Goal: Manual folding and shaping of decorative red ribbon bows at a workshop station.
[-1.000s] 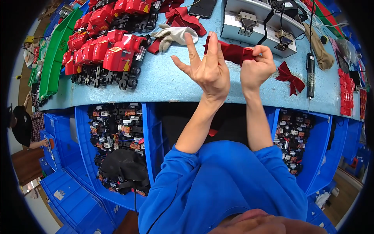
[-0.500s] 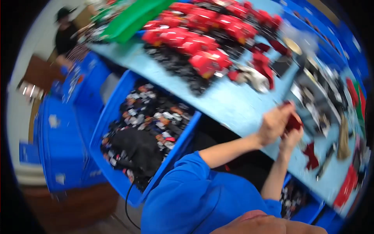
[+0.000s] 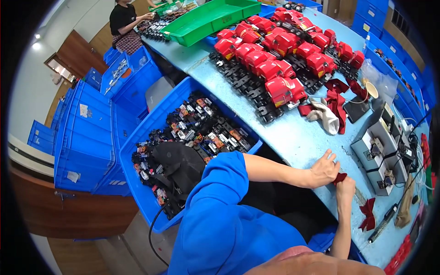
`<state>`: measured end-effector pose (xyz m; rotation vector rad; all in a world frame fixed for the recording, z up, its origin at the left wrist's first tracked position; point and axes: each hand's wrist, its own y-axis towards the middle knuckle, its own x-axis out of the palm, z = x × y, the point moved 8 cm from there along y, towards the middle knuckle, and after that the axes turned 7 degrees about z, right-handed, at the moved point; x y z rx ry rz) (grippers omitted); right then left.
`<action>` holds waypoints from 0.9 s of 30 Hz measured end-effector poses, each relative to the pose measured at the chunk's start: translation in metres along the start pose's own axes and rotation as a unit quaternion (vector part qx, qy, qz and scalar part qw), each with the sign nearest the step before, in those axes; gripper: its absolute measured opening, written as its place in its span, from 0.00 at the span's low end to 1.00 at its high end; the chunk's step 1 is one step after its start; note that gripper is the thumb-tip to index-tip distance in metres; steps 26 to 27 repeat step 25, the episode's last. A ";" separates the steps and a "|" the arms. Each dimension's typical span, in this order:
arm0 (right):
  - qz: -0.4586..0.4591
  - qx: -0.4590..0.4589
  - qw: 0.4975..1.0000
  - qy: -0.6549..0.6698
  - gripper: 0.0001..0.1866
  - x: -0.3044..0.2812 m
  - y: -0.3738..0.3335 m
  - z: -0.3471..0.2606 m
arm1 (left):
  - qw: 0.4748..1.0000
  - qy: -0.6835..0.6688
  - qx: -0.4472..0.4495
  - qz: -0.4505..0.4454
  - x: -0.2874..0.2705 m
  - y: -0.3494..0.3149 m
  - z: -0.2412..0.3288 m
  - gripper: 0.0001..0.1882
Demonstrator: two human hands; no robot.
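Observation:
My right hand [image 3: 346, 188] is closed on a small dark red piece [image 3: 339, 178] at the table's near edge; much of the piece is hidden by the fingers. Close beside it, my left hand [image 3: 324, 170] is held palm down over the table with its fingers apart, and its thumb side is near the piece. A similar dark red bow-shaped piece [image 3: 367, 214] lies to the right of my right hand. Next to that rests a dark pen-like tool [image 3: 383, 223]. Further up the table are a white glove [image 3: 324, 115] and more dark red pieces [image 3: 338, 107].
Rows of red toy truck bodies on black chassis [image 3: 284, 91] cover the far table, near a green tray [image 3: 211, 23]. A grey metal fixture [image 3: 380, 156] with cables stands right. To my left sits a blue bin [image 3: 133, 160] of chassis parts. Another person [image 3: 123, 23] works far left.
Both hands have come down toward the table edge with the dark red piece. My left hand has loosened and spread its fingers. The whole view has shifted and become sharper.

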<state>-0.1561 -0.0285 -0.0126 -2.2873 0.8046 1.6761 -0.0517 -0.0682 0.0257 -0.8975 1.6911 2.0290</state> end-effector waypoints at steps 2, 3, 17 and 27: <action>-0.028 -0.057 0.991 -0.119 0.09 0.009 -0.007 -0.002 | 0.998 0.039 0.035 -0.030 0.004 -0.008 0.006 0.13; -0.027 -0.046 0.991 -0.122 0.09 0.007 -0.011 0.002 | 0.998 0.030 0.041 -0.030 0.004 -0.010 0.011 0.13; -0.234 0.088 0.942 0.226 0.12 0.006 -0.061 0.023 | 0.946 -0.127 -0.022 -0.299 -0.022 -0.006 0.023 0.16; -0.222 0.351 0.796 0.440 0.16 0.018 -0.096 0.044 | 0.718 -0.460 -0.198 -0.482 -0.054 -0.022 0.016 0.38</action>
